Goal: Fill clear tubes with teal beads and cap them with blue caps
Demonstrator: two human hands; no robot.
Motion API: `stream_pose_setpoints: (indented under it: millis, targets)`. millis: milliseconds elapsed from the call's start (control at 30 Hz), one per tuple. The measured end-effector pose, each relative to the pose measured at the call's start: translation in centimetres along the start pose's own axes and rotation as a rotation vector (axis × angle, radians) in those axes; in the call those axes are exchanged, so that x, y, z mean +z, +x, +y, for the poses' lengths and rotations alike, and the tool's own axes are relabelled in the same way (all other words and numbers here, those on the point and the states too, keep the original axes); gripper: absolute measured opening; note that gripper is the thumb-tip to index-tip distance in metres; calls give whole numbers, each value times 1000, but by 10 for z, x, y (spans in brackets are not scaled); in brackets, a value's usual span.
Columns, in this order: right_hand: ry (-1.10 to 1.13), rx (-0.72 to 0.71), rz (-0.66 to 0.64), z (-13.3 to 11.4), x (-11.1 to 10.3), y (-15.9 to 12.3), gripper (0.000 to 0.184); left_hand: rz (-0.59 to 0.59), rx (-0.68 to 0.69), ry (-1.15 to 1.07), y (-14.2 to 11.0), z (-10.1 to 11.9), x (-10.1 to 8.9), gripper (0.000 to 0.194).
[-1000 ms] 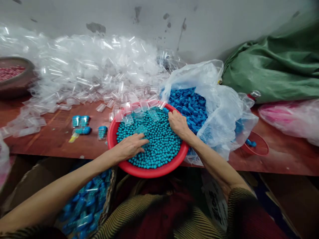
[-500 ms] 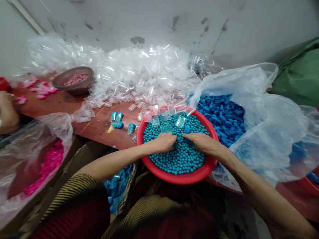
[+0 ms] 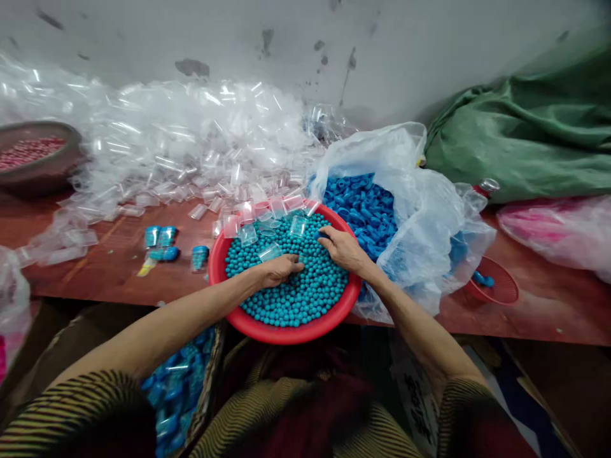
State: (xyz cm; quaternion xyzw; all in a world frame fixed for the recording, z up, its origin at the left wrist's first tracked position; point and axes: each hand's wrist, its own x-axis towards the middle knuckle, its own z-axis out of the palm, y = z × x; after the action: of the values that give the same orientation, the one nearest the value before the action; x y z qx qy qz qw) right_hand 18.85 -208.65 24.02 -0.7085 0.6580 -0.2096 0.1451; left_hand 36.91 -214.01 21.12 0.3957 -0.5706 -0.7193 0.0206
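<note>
A red basin [image 3: 358,289] full of small turquoise beads [image 3: 291,305] stands in front of me. Several clear plastic tubes [image 3: 298,226] lie on the beads near its far rim. My left hand [image 3: 279,270] is down at the beads in the middle, fingers curled closed; what they hold is hidden. Over the right part of the basin, my right hand [image 3: 342,249] pinches a small blue cap [image 3: 319,235], partly covered by the fingers. A few bead-filled tubes with blue caps [image 3: 199,257] rest on the table left of the basin.
Clear tubes [image 3: 191,140] are heaped along the wall. Right of the basin, a plastic bag [image 3: 420,210] holds blue caps [image 3: 363,207]. A bowl of pink beads [image 3: 52,168] sits far left, a small red basket [image 3: 501,280] right. Below the table edge is a box of blue pieces [image 3: 179,388].
My view has swung to the right. My right hand has lifted off the beads toward the basin's right rim with the blue cap. My left hand stays at the beads.
</note>
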Motion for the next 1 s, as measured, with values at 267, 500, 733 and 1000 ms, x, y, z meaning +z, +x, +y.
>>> stream_pose_setpoints:
  millis: [267,500,733,1000]
  targets:
    - [133,-17,-33,6,6,-3,33,-19,-27,-180,7,1,1,29]
    - [240,-36,69,8,4,-6,34,39,81,-232,0,2,0,35]
    - [369,-16,96,9,6,-13,32,-15,223,-293,-1,0,-5,37]
    - [280,-61,-9,-3,3,-19,31,-51,288,-133,-7,2,-6,34]
